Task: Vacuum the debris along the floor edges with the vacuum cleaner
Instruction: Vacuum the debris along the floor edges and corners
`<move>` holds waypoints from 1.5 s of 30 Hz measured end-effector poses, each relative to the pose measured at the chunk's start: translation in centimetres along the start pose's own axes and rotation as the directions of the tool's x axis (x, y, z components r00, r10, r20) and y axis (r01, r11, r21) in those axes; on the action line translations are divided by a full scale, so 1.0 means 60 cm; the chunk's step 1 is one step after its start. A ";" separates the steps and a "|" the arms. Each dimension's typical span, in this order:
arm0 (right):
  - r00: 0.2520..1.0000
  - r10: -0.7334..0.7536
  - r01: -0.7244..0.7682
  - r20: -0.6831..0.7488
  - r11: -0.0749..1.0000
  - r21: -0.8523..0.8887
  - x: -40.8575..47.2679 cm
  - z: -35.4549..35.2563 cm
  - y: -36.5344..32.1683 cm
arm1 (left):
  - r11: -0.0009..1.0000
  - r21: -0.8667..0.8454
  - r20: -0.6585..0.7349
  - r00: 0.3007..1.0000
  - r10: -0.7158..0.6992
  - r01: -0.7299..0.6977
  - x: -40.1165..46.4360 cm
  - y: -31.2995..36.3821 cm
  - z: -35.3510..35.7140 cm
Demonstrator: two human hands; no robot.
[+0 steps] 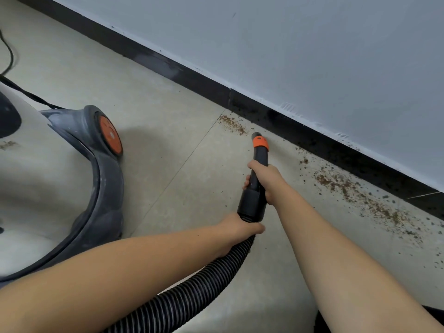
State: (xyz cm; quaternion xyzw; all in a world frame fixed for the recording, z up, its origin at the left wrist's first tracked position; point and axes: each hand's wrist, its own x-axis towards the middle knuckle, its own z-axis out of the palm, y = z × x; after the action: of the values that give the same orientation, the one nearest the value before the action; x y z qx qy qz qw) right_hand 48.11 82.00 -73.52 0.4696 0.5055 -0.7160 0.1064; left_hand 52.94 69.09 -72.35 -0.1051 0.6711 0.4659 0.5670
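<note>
While your right hand (pixel 265 182) wraps around the black nozzle tube (pixel 260 159), your left hand (pixel 236 228) grips the ribbed hose (pixel 192 292) just behind the wide black cuff (pixel 252 203) where hose and tube join. You have the tube pointed at the wall, its orange collar (pixel 260 142) close to the tip, and the tip sits on or just above the floor right next to the black baseboard (pixel 300 131); you cannot tell which.

No brand name or readable writing shows on anything you hold or on the machine.

Brown crumbly debris (pixel 355 191) lies in a long streak along the baseboard to the right of the tip, with darker specks scattered farther right. A smaller patch (pixel 232 124) lies just left of the tip.

You are working on a pale tiled floor (pixel 168 140) with thin grout lines, below a light grey-blue wall (pixel 312 44) that has scuff marks near its bottom edge.

To your left stands the vacuum cleaner (pixel 60 176), a pale drum in a dusty grey base with an orange-hubbed wheel (pixel 109 137). A black power cord (pixel 9 54) trails behind it.
</note>
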 end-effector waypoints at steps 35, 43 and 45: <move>1.000 -0.016 0.017 0.013 0.998 -0.053 0.052 0.023 -0.050 | 0.999 -0.035 -0.039 0.999 0.028 -0.029 0.044 0.044 -0.023; 0.993 -0.006 0.020 0.114 0.992 -0.126 0.077 0.041 -0.069 | 0.995 -0.094 -0.080 0.996 0.038 -0.046 0.056 0.059 -0.022; 0.991 -0.012 0.032 0.133 0.988 -0.149 0.084 0.053 -0.077 | 0.991 -0.115 -0.102 0.994 0.050 -0.061 0.059 0.065 -0.029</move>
State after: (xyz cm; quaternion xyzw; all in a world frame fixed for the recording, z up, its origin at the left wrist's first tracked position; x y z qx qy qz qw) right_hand 40.68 83.15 -74.41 0.4062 0.5554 -0.7062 0.1668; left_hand 48.00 71.28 -73.58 -0.1426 0.6722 0.5147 0.5128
